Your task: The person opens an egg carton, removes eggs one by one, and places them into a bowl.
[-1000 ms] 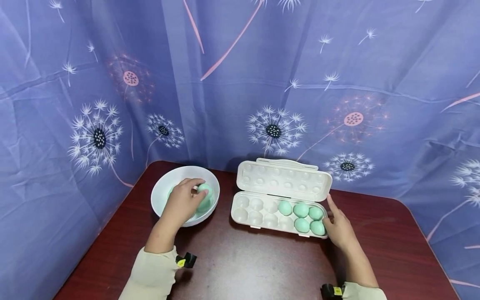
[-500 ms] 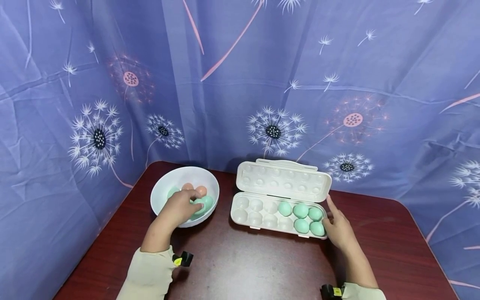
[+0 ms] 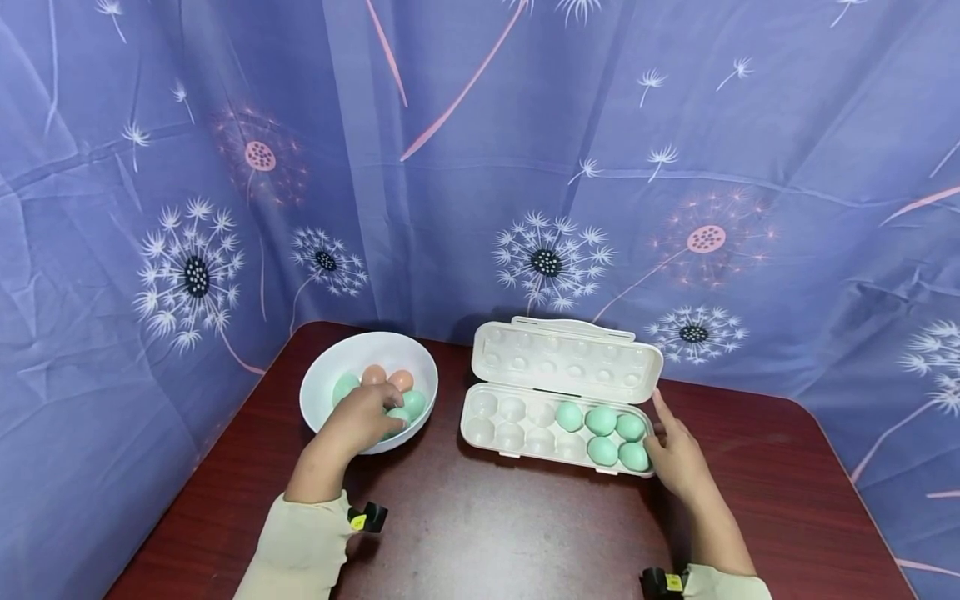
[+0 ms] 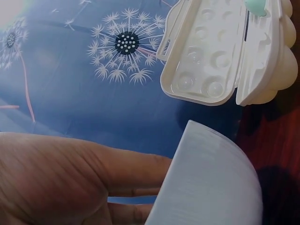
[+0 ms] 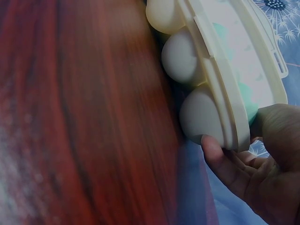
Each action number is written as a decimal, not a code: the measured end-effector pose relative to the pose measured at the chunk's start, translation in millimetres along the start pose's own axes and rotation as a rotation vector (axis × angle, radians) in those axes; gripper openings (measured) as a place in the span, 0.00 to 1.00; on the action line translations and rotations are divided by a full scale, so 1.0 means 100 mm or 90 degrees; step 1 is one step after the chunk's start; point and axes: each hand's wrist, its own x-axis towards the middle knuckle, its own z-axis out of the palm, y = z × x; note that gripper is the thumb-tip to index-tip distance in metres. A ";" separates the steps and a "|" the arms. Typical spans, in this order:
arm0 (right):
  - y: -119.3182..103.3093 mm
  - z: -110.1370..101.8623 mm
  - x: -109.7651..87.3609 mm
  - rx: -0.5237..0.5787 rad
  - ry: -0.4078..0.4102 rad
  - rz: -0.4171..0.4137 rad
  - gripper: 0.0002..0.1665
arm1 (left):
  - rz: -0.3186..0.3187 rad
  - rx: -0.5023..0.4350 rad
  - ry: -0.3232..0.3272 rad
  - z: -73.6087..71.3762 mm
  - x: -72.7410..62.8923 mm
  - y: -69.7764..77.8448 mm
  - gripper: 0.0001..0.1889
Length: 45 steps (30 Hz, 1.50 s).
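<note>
My left hand (image 3: pixel 363 417) reaches into a white bowl (image 3: pixel 318 375), its thumb and fingers around a green egg (image 3: pixel 400 414). Beside that egg lie another green egg (image 3: pixel 415 405), two orange-brown eggs and a further green one at the left. In the left wrist view, the bowl's wall (image 4: pixel 215 178) hides the fingertips. My right hand (image 3: pixel 678 454) grips the right end of a white egg carton (image 3: pixel 525 454), index finger up at the lid hinge. Several green eggs (image 3: pixel 602 420) fill cups at the carton's right; its left cups hold none.
The carton's lid (image 3: pixel 566 358) stands open, leaning back toward the patterned blue curtain (image 3: pixel 450 250). A dark red wooden table (image 3: pixel 480 525) carries the bowl and the carton. Each wrist wears a small black camera.
My left hand has lowered a green egg from above the bowl down among the others, uncovering the orange-brown eggs. The right hand and carton have stayed in place.
</note>
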 end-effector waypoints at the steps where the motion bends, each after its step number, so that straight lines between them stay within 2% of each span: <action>1: 0.00 0.00 0.00 0.001 0.000 0.000 0.47 | 0.001 0.005 0.000 0.00 0.00 0.00 0.13; 7: -0.01 0.00 0.00 0.005 -0.001 0.002 0.47 | 0.000 0.029 0.001 0.02 0.01 0.01 0.11; 19: -0.02 -0.02 -0.01 0.008 -0.006 0.004 0.46 | -0.005 0.052 0.030 0.10 0.08 -0.03 0.12; 25: -0.02 -0.02 -0.01 0.004 -0.006 0.005 0.46 | 0.024 0.061 0.052 0.14 0.08 -0.04 0.13; 30: -0.02 -0.01 -0.01 0.000 0.000 -0.001 0.46 | 0.035 0.056 0.053 0.15 0.09 -0.06 0.13; 37: -0.01 0.00 -0.01 0.003 -0.004 0.001 0.46 | 0.008 0.029 0.044 0.10 0.08 -0.09 0.15; 41: -0.02 -0.01 -0.01 0.006 -0.009 0.005 0.46 | 0.001 0.017 0.072 0.08 0.08 -0.08 0.15; 45: -0.03 -0.02 -0.01 0.005 -0.006 0.003 0.46 | 0.037 0.002 0.133 0.08 0.09 -0.01 0.14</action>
